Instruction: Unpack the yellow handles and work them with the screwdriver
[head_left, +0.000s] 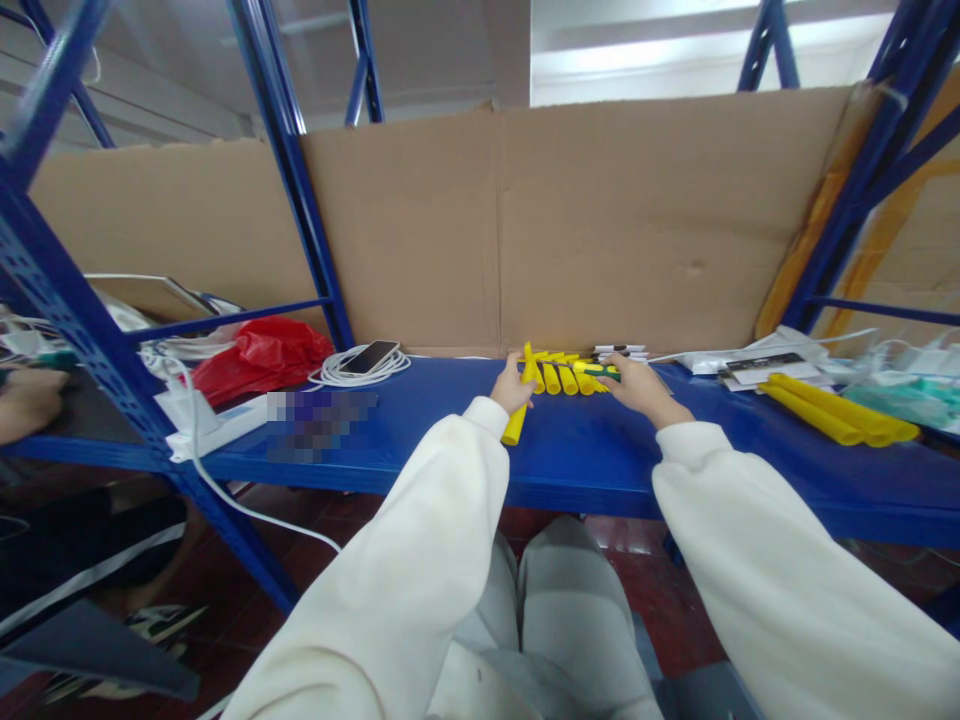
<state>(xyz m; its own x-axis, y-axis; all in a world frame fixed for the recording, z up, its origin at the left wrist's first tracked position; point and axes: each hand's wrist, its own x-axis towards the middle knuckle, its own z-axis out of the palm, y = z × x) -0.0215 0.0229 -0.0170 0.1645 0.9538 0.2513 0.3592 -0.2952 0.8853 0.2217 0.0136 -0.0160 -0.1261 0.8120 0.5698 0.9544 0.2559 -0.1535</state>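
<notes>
My left hand point(511, 386) is closed round a yellow tube point(514, 427) that stands tilted over the blue shelf top point(442, 420). In my right hand point(634, 386) is a screwdriver point(598, 370) with a yellow and green handle, its shaft pointing left toward the held tube. Whether its tip touches the tube is too small to tell. Several short yellow tubes point(568, 380) lie side by side between my hands, toward the back of the shelf. Behind my right hand lie some thin white and black items point(621, 353).
More yellow tubes point(840, 415) lie at the right, near plastic bags point(907, 385). At the left are a phone point(370, 356) on a coiled white cable, a red bag point(262, 355) and a power strip point(225, 425). Cardboard point(600, 220) backs the shelf. Another person's hand point(30, 402) shows far left.
</notes>
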